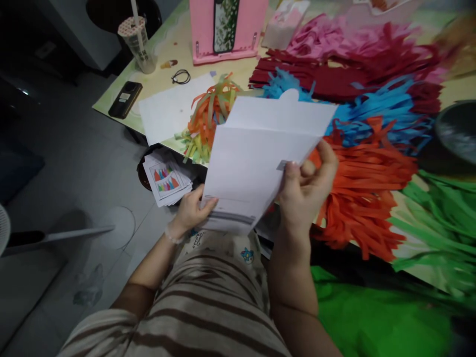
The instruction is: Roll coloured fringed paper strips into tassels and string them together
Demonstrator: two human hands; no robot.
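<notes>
A white folded card (256,153) with a rounded tab at its top edge is held tilted in front of my body. My left hand (193,206) pinches its lower left corner, thumb on the face towards me. On the other side, my right hand (307,181) grips the right edge, with the thumb on the face and the fingers curled behind. Dark printed lines run along the card's bottom. Just beyond it lies a bunch of orange, yellow and green paper strips (211,111). A stack of printed cards (165,181) with coloured tassel pictures sits below the table edge, near my left hand.
Fringed paper lies in bundles: orange (368,188), blue (386,109), dark red (334,74), pink (323,37) and green (439,218). A pink stand (203,29) holds a phone. A drink cup (139,49), a black case (125,100) and a white sheet (159,111) are at left.
</notes>
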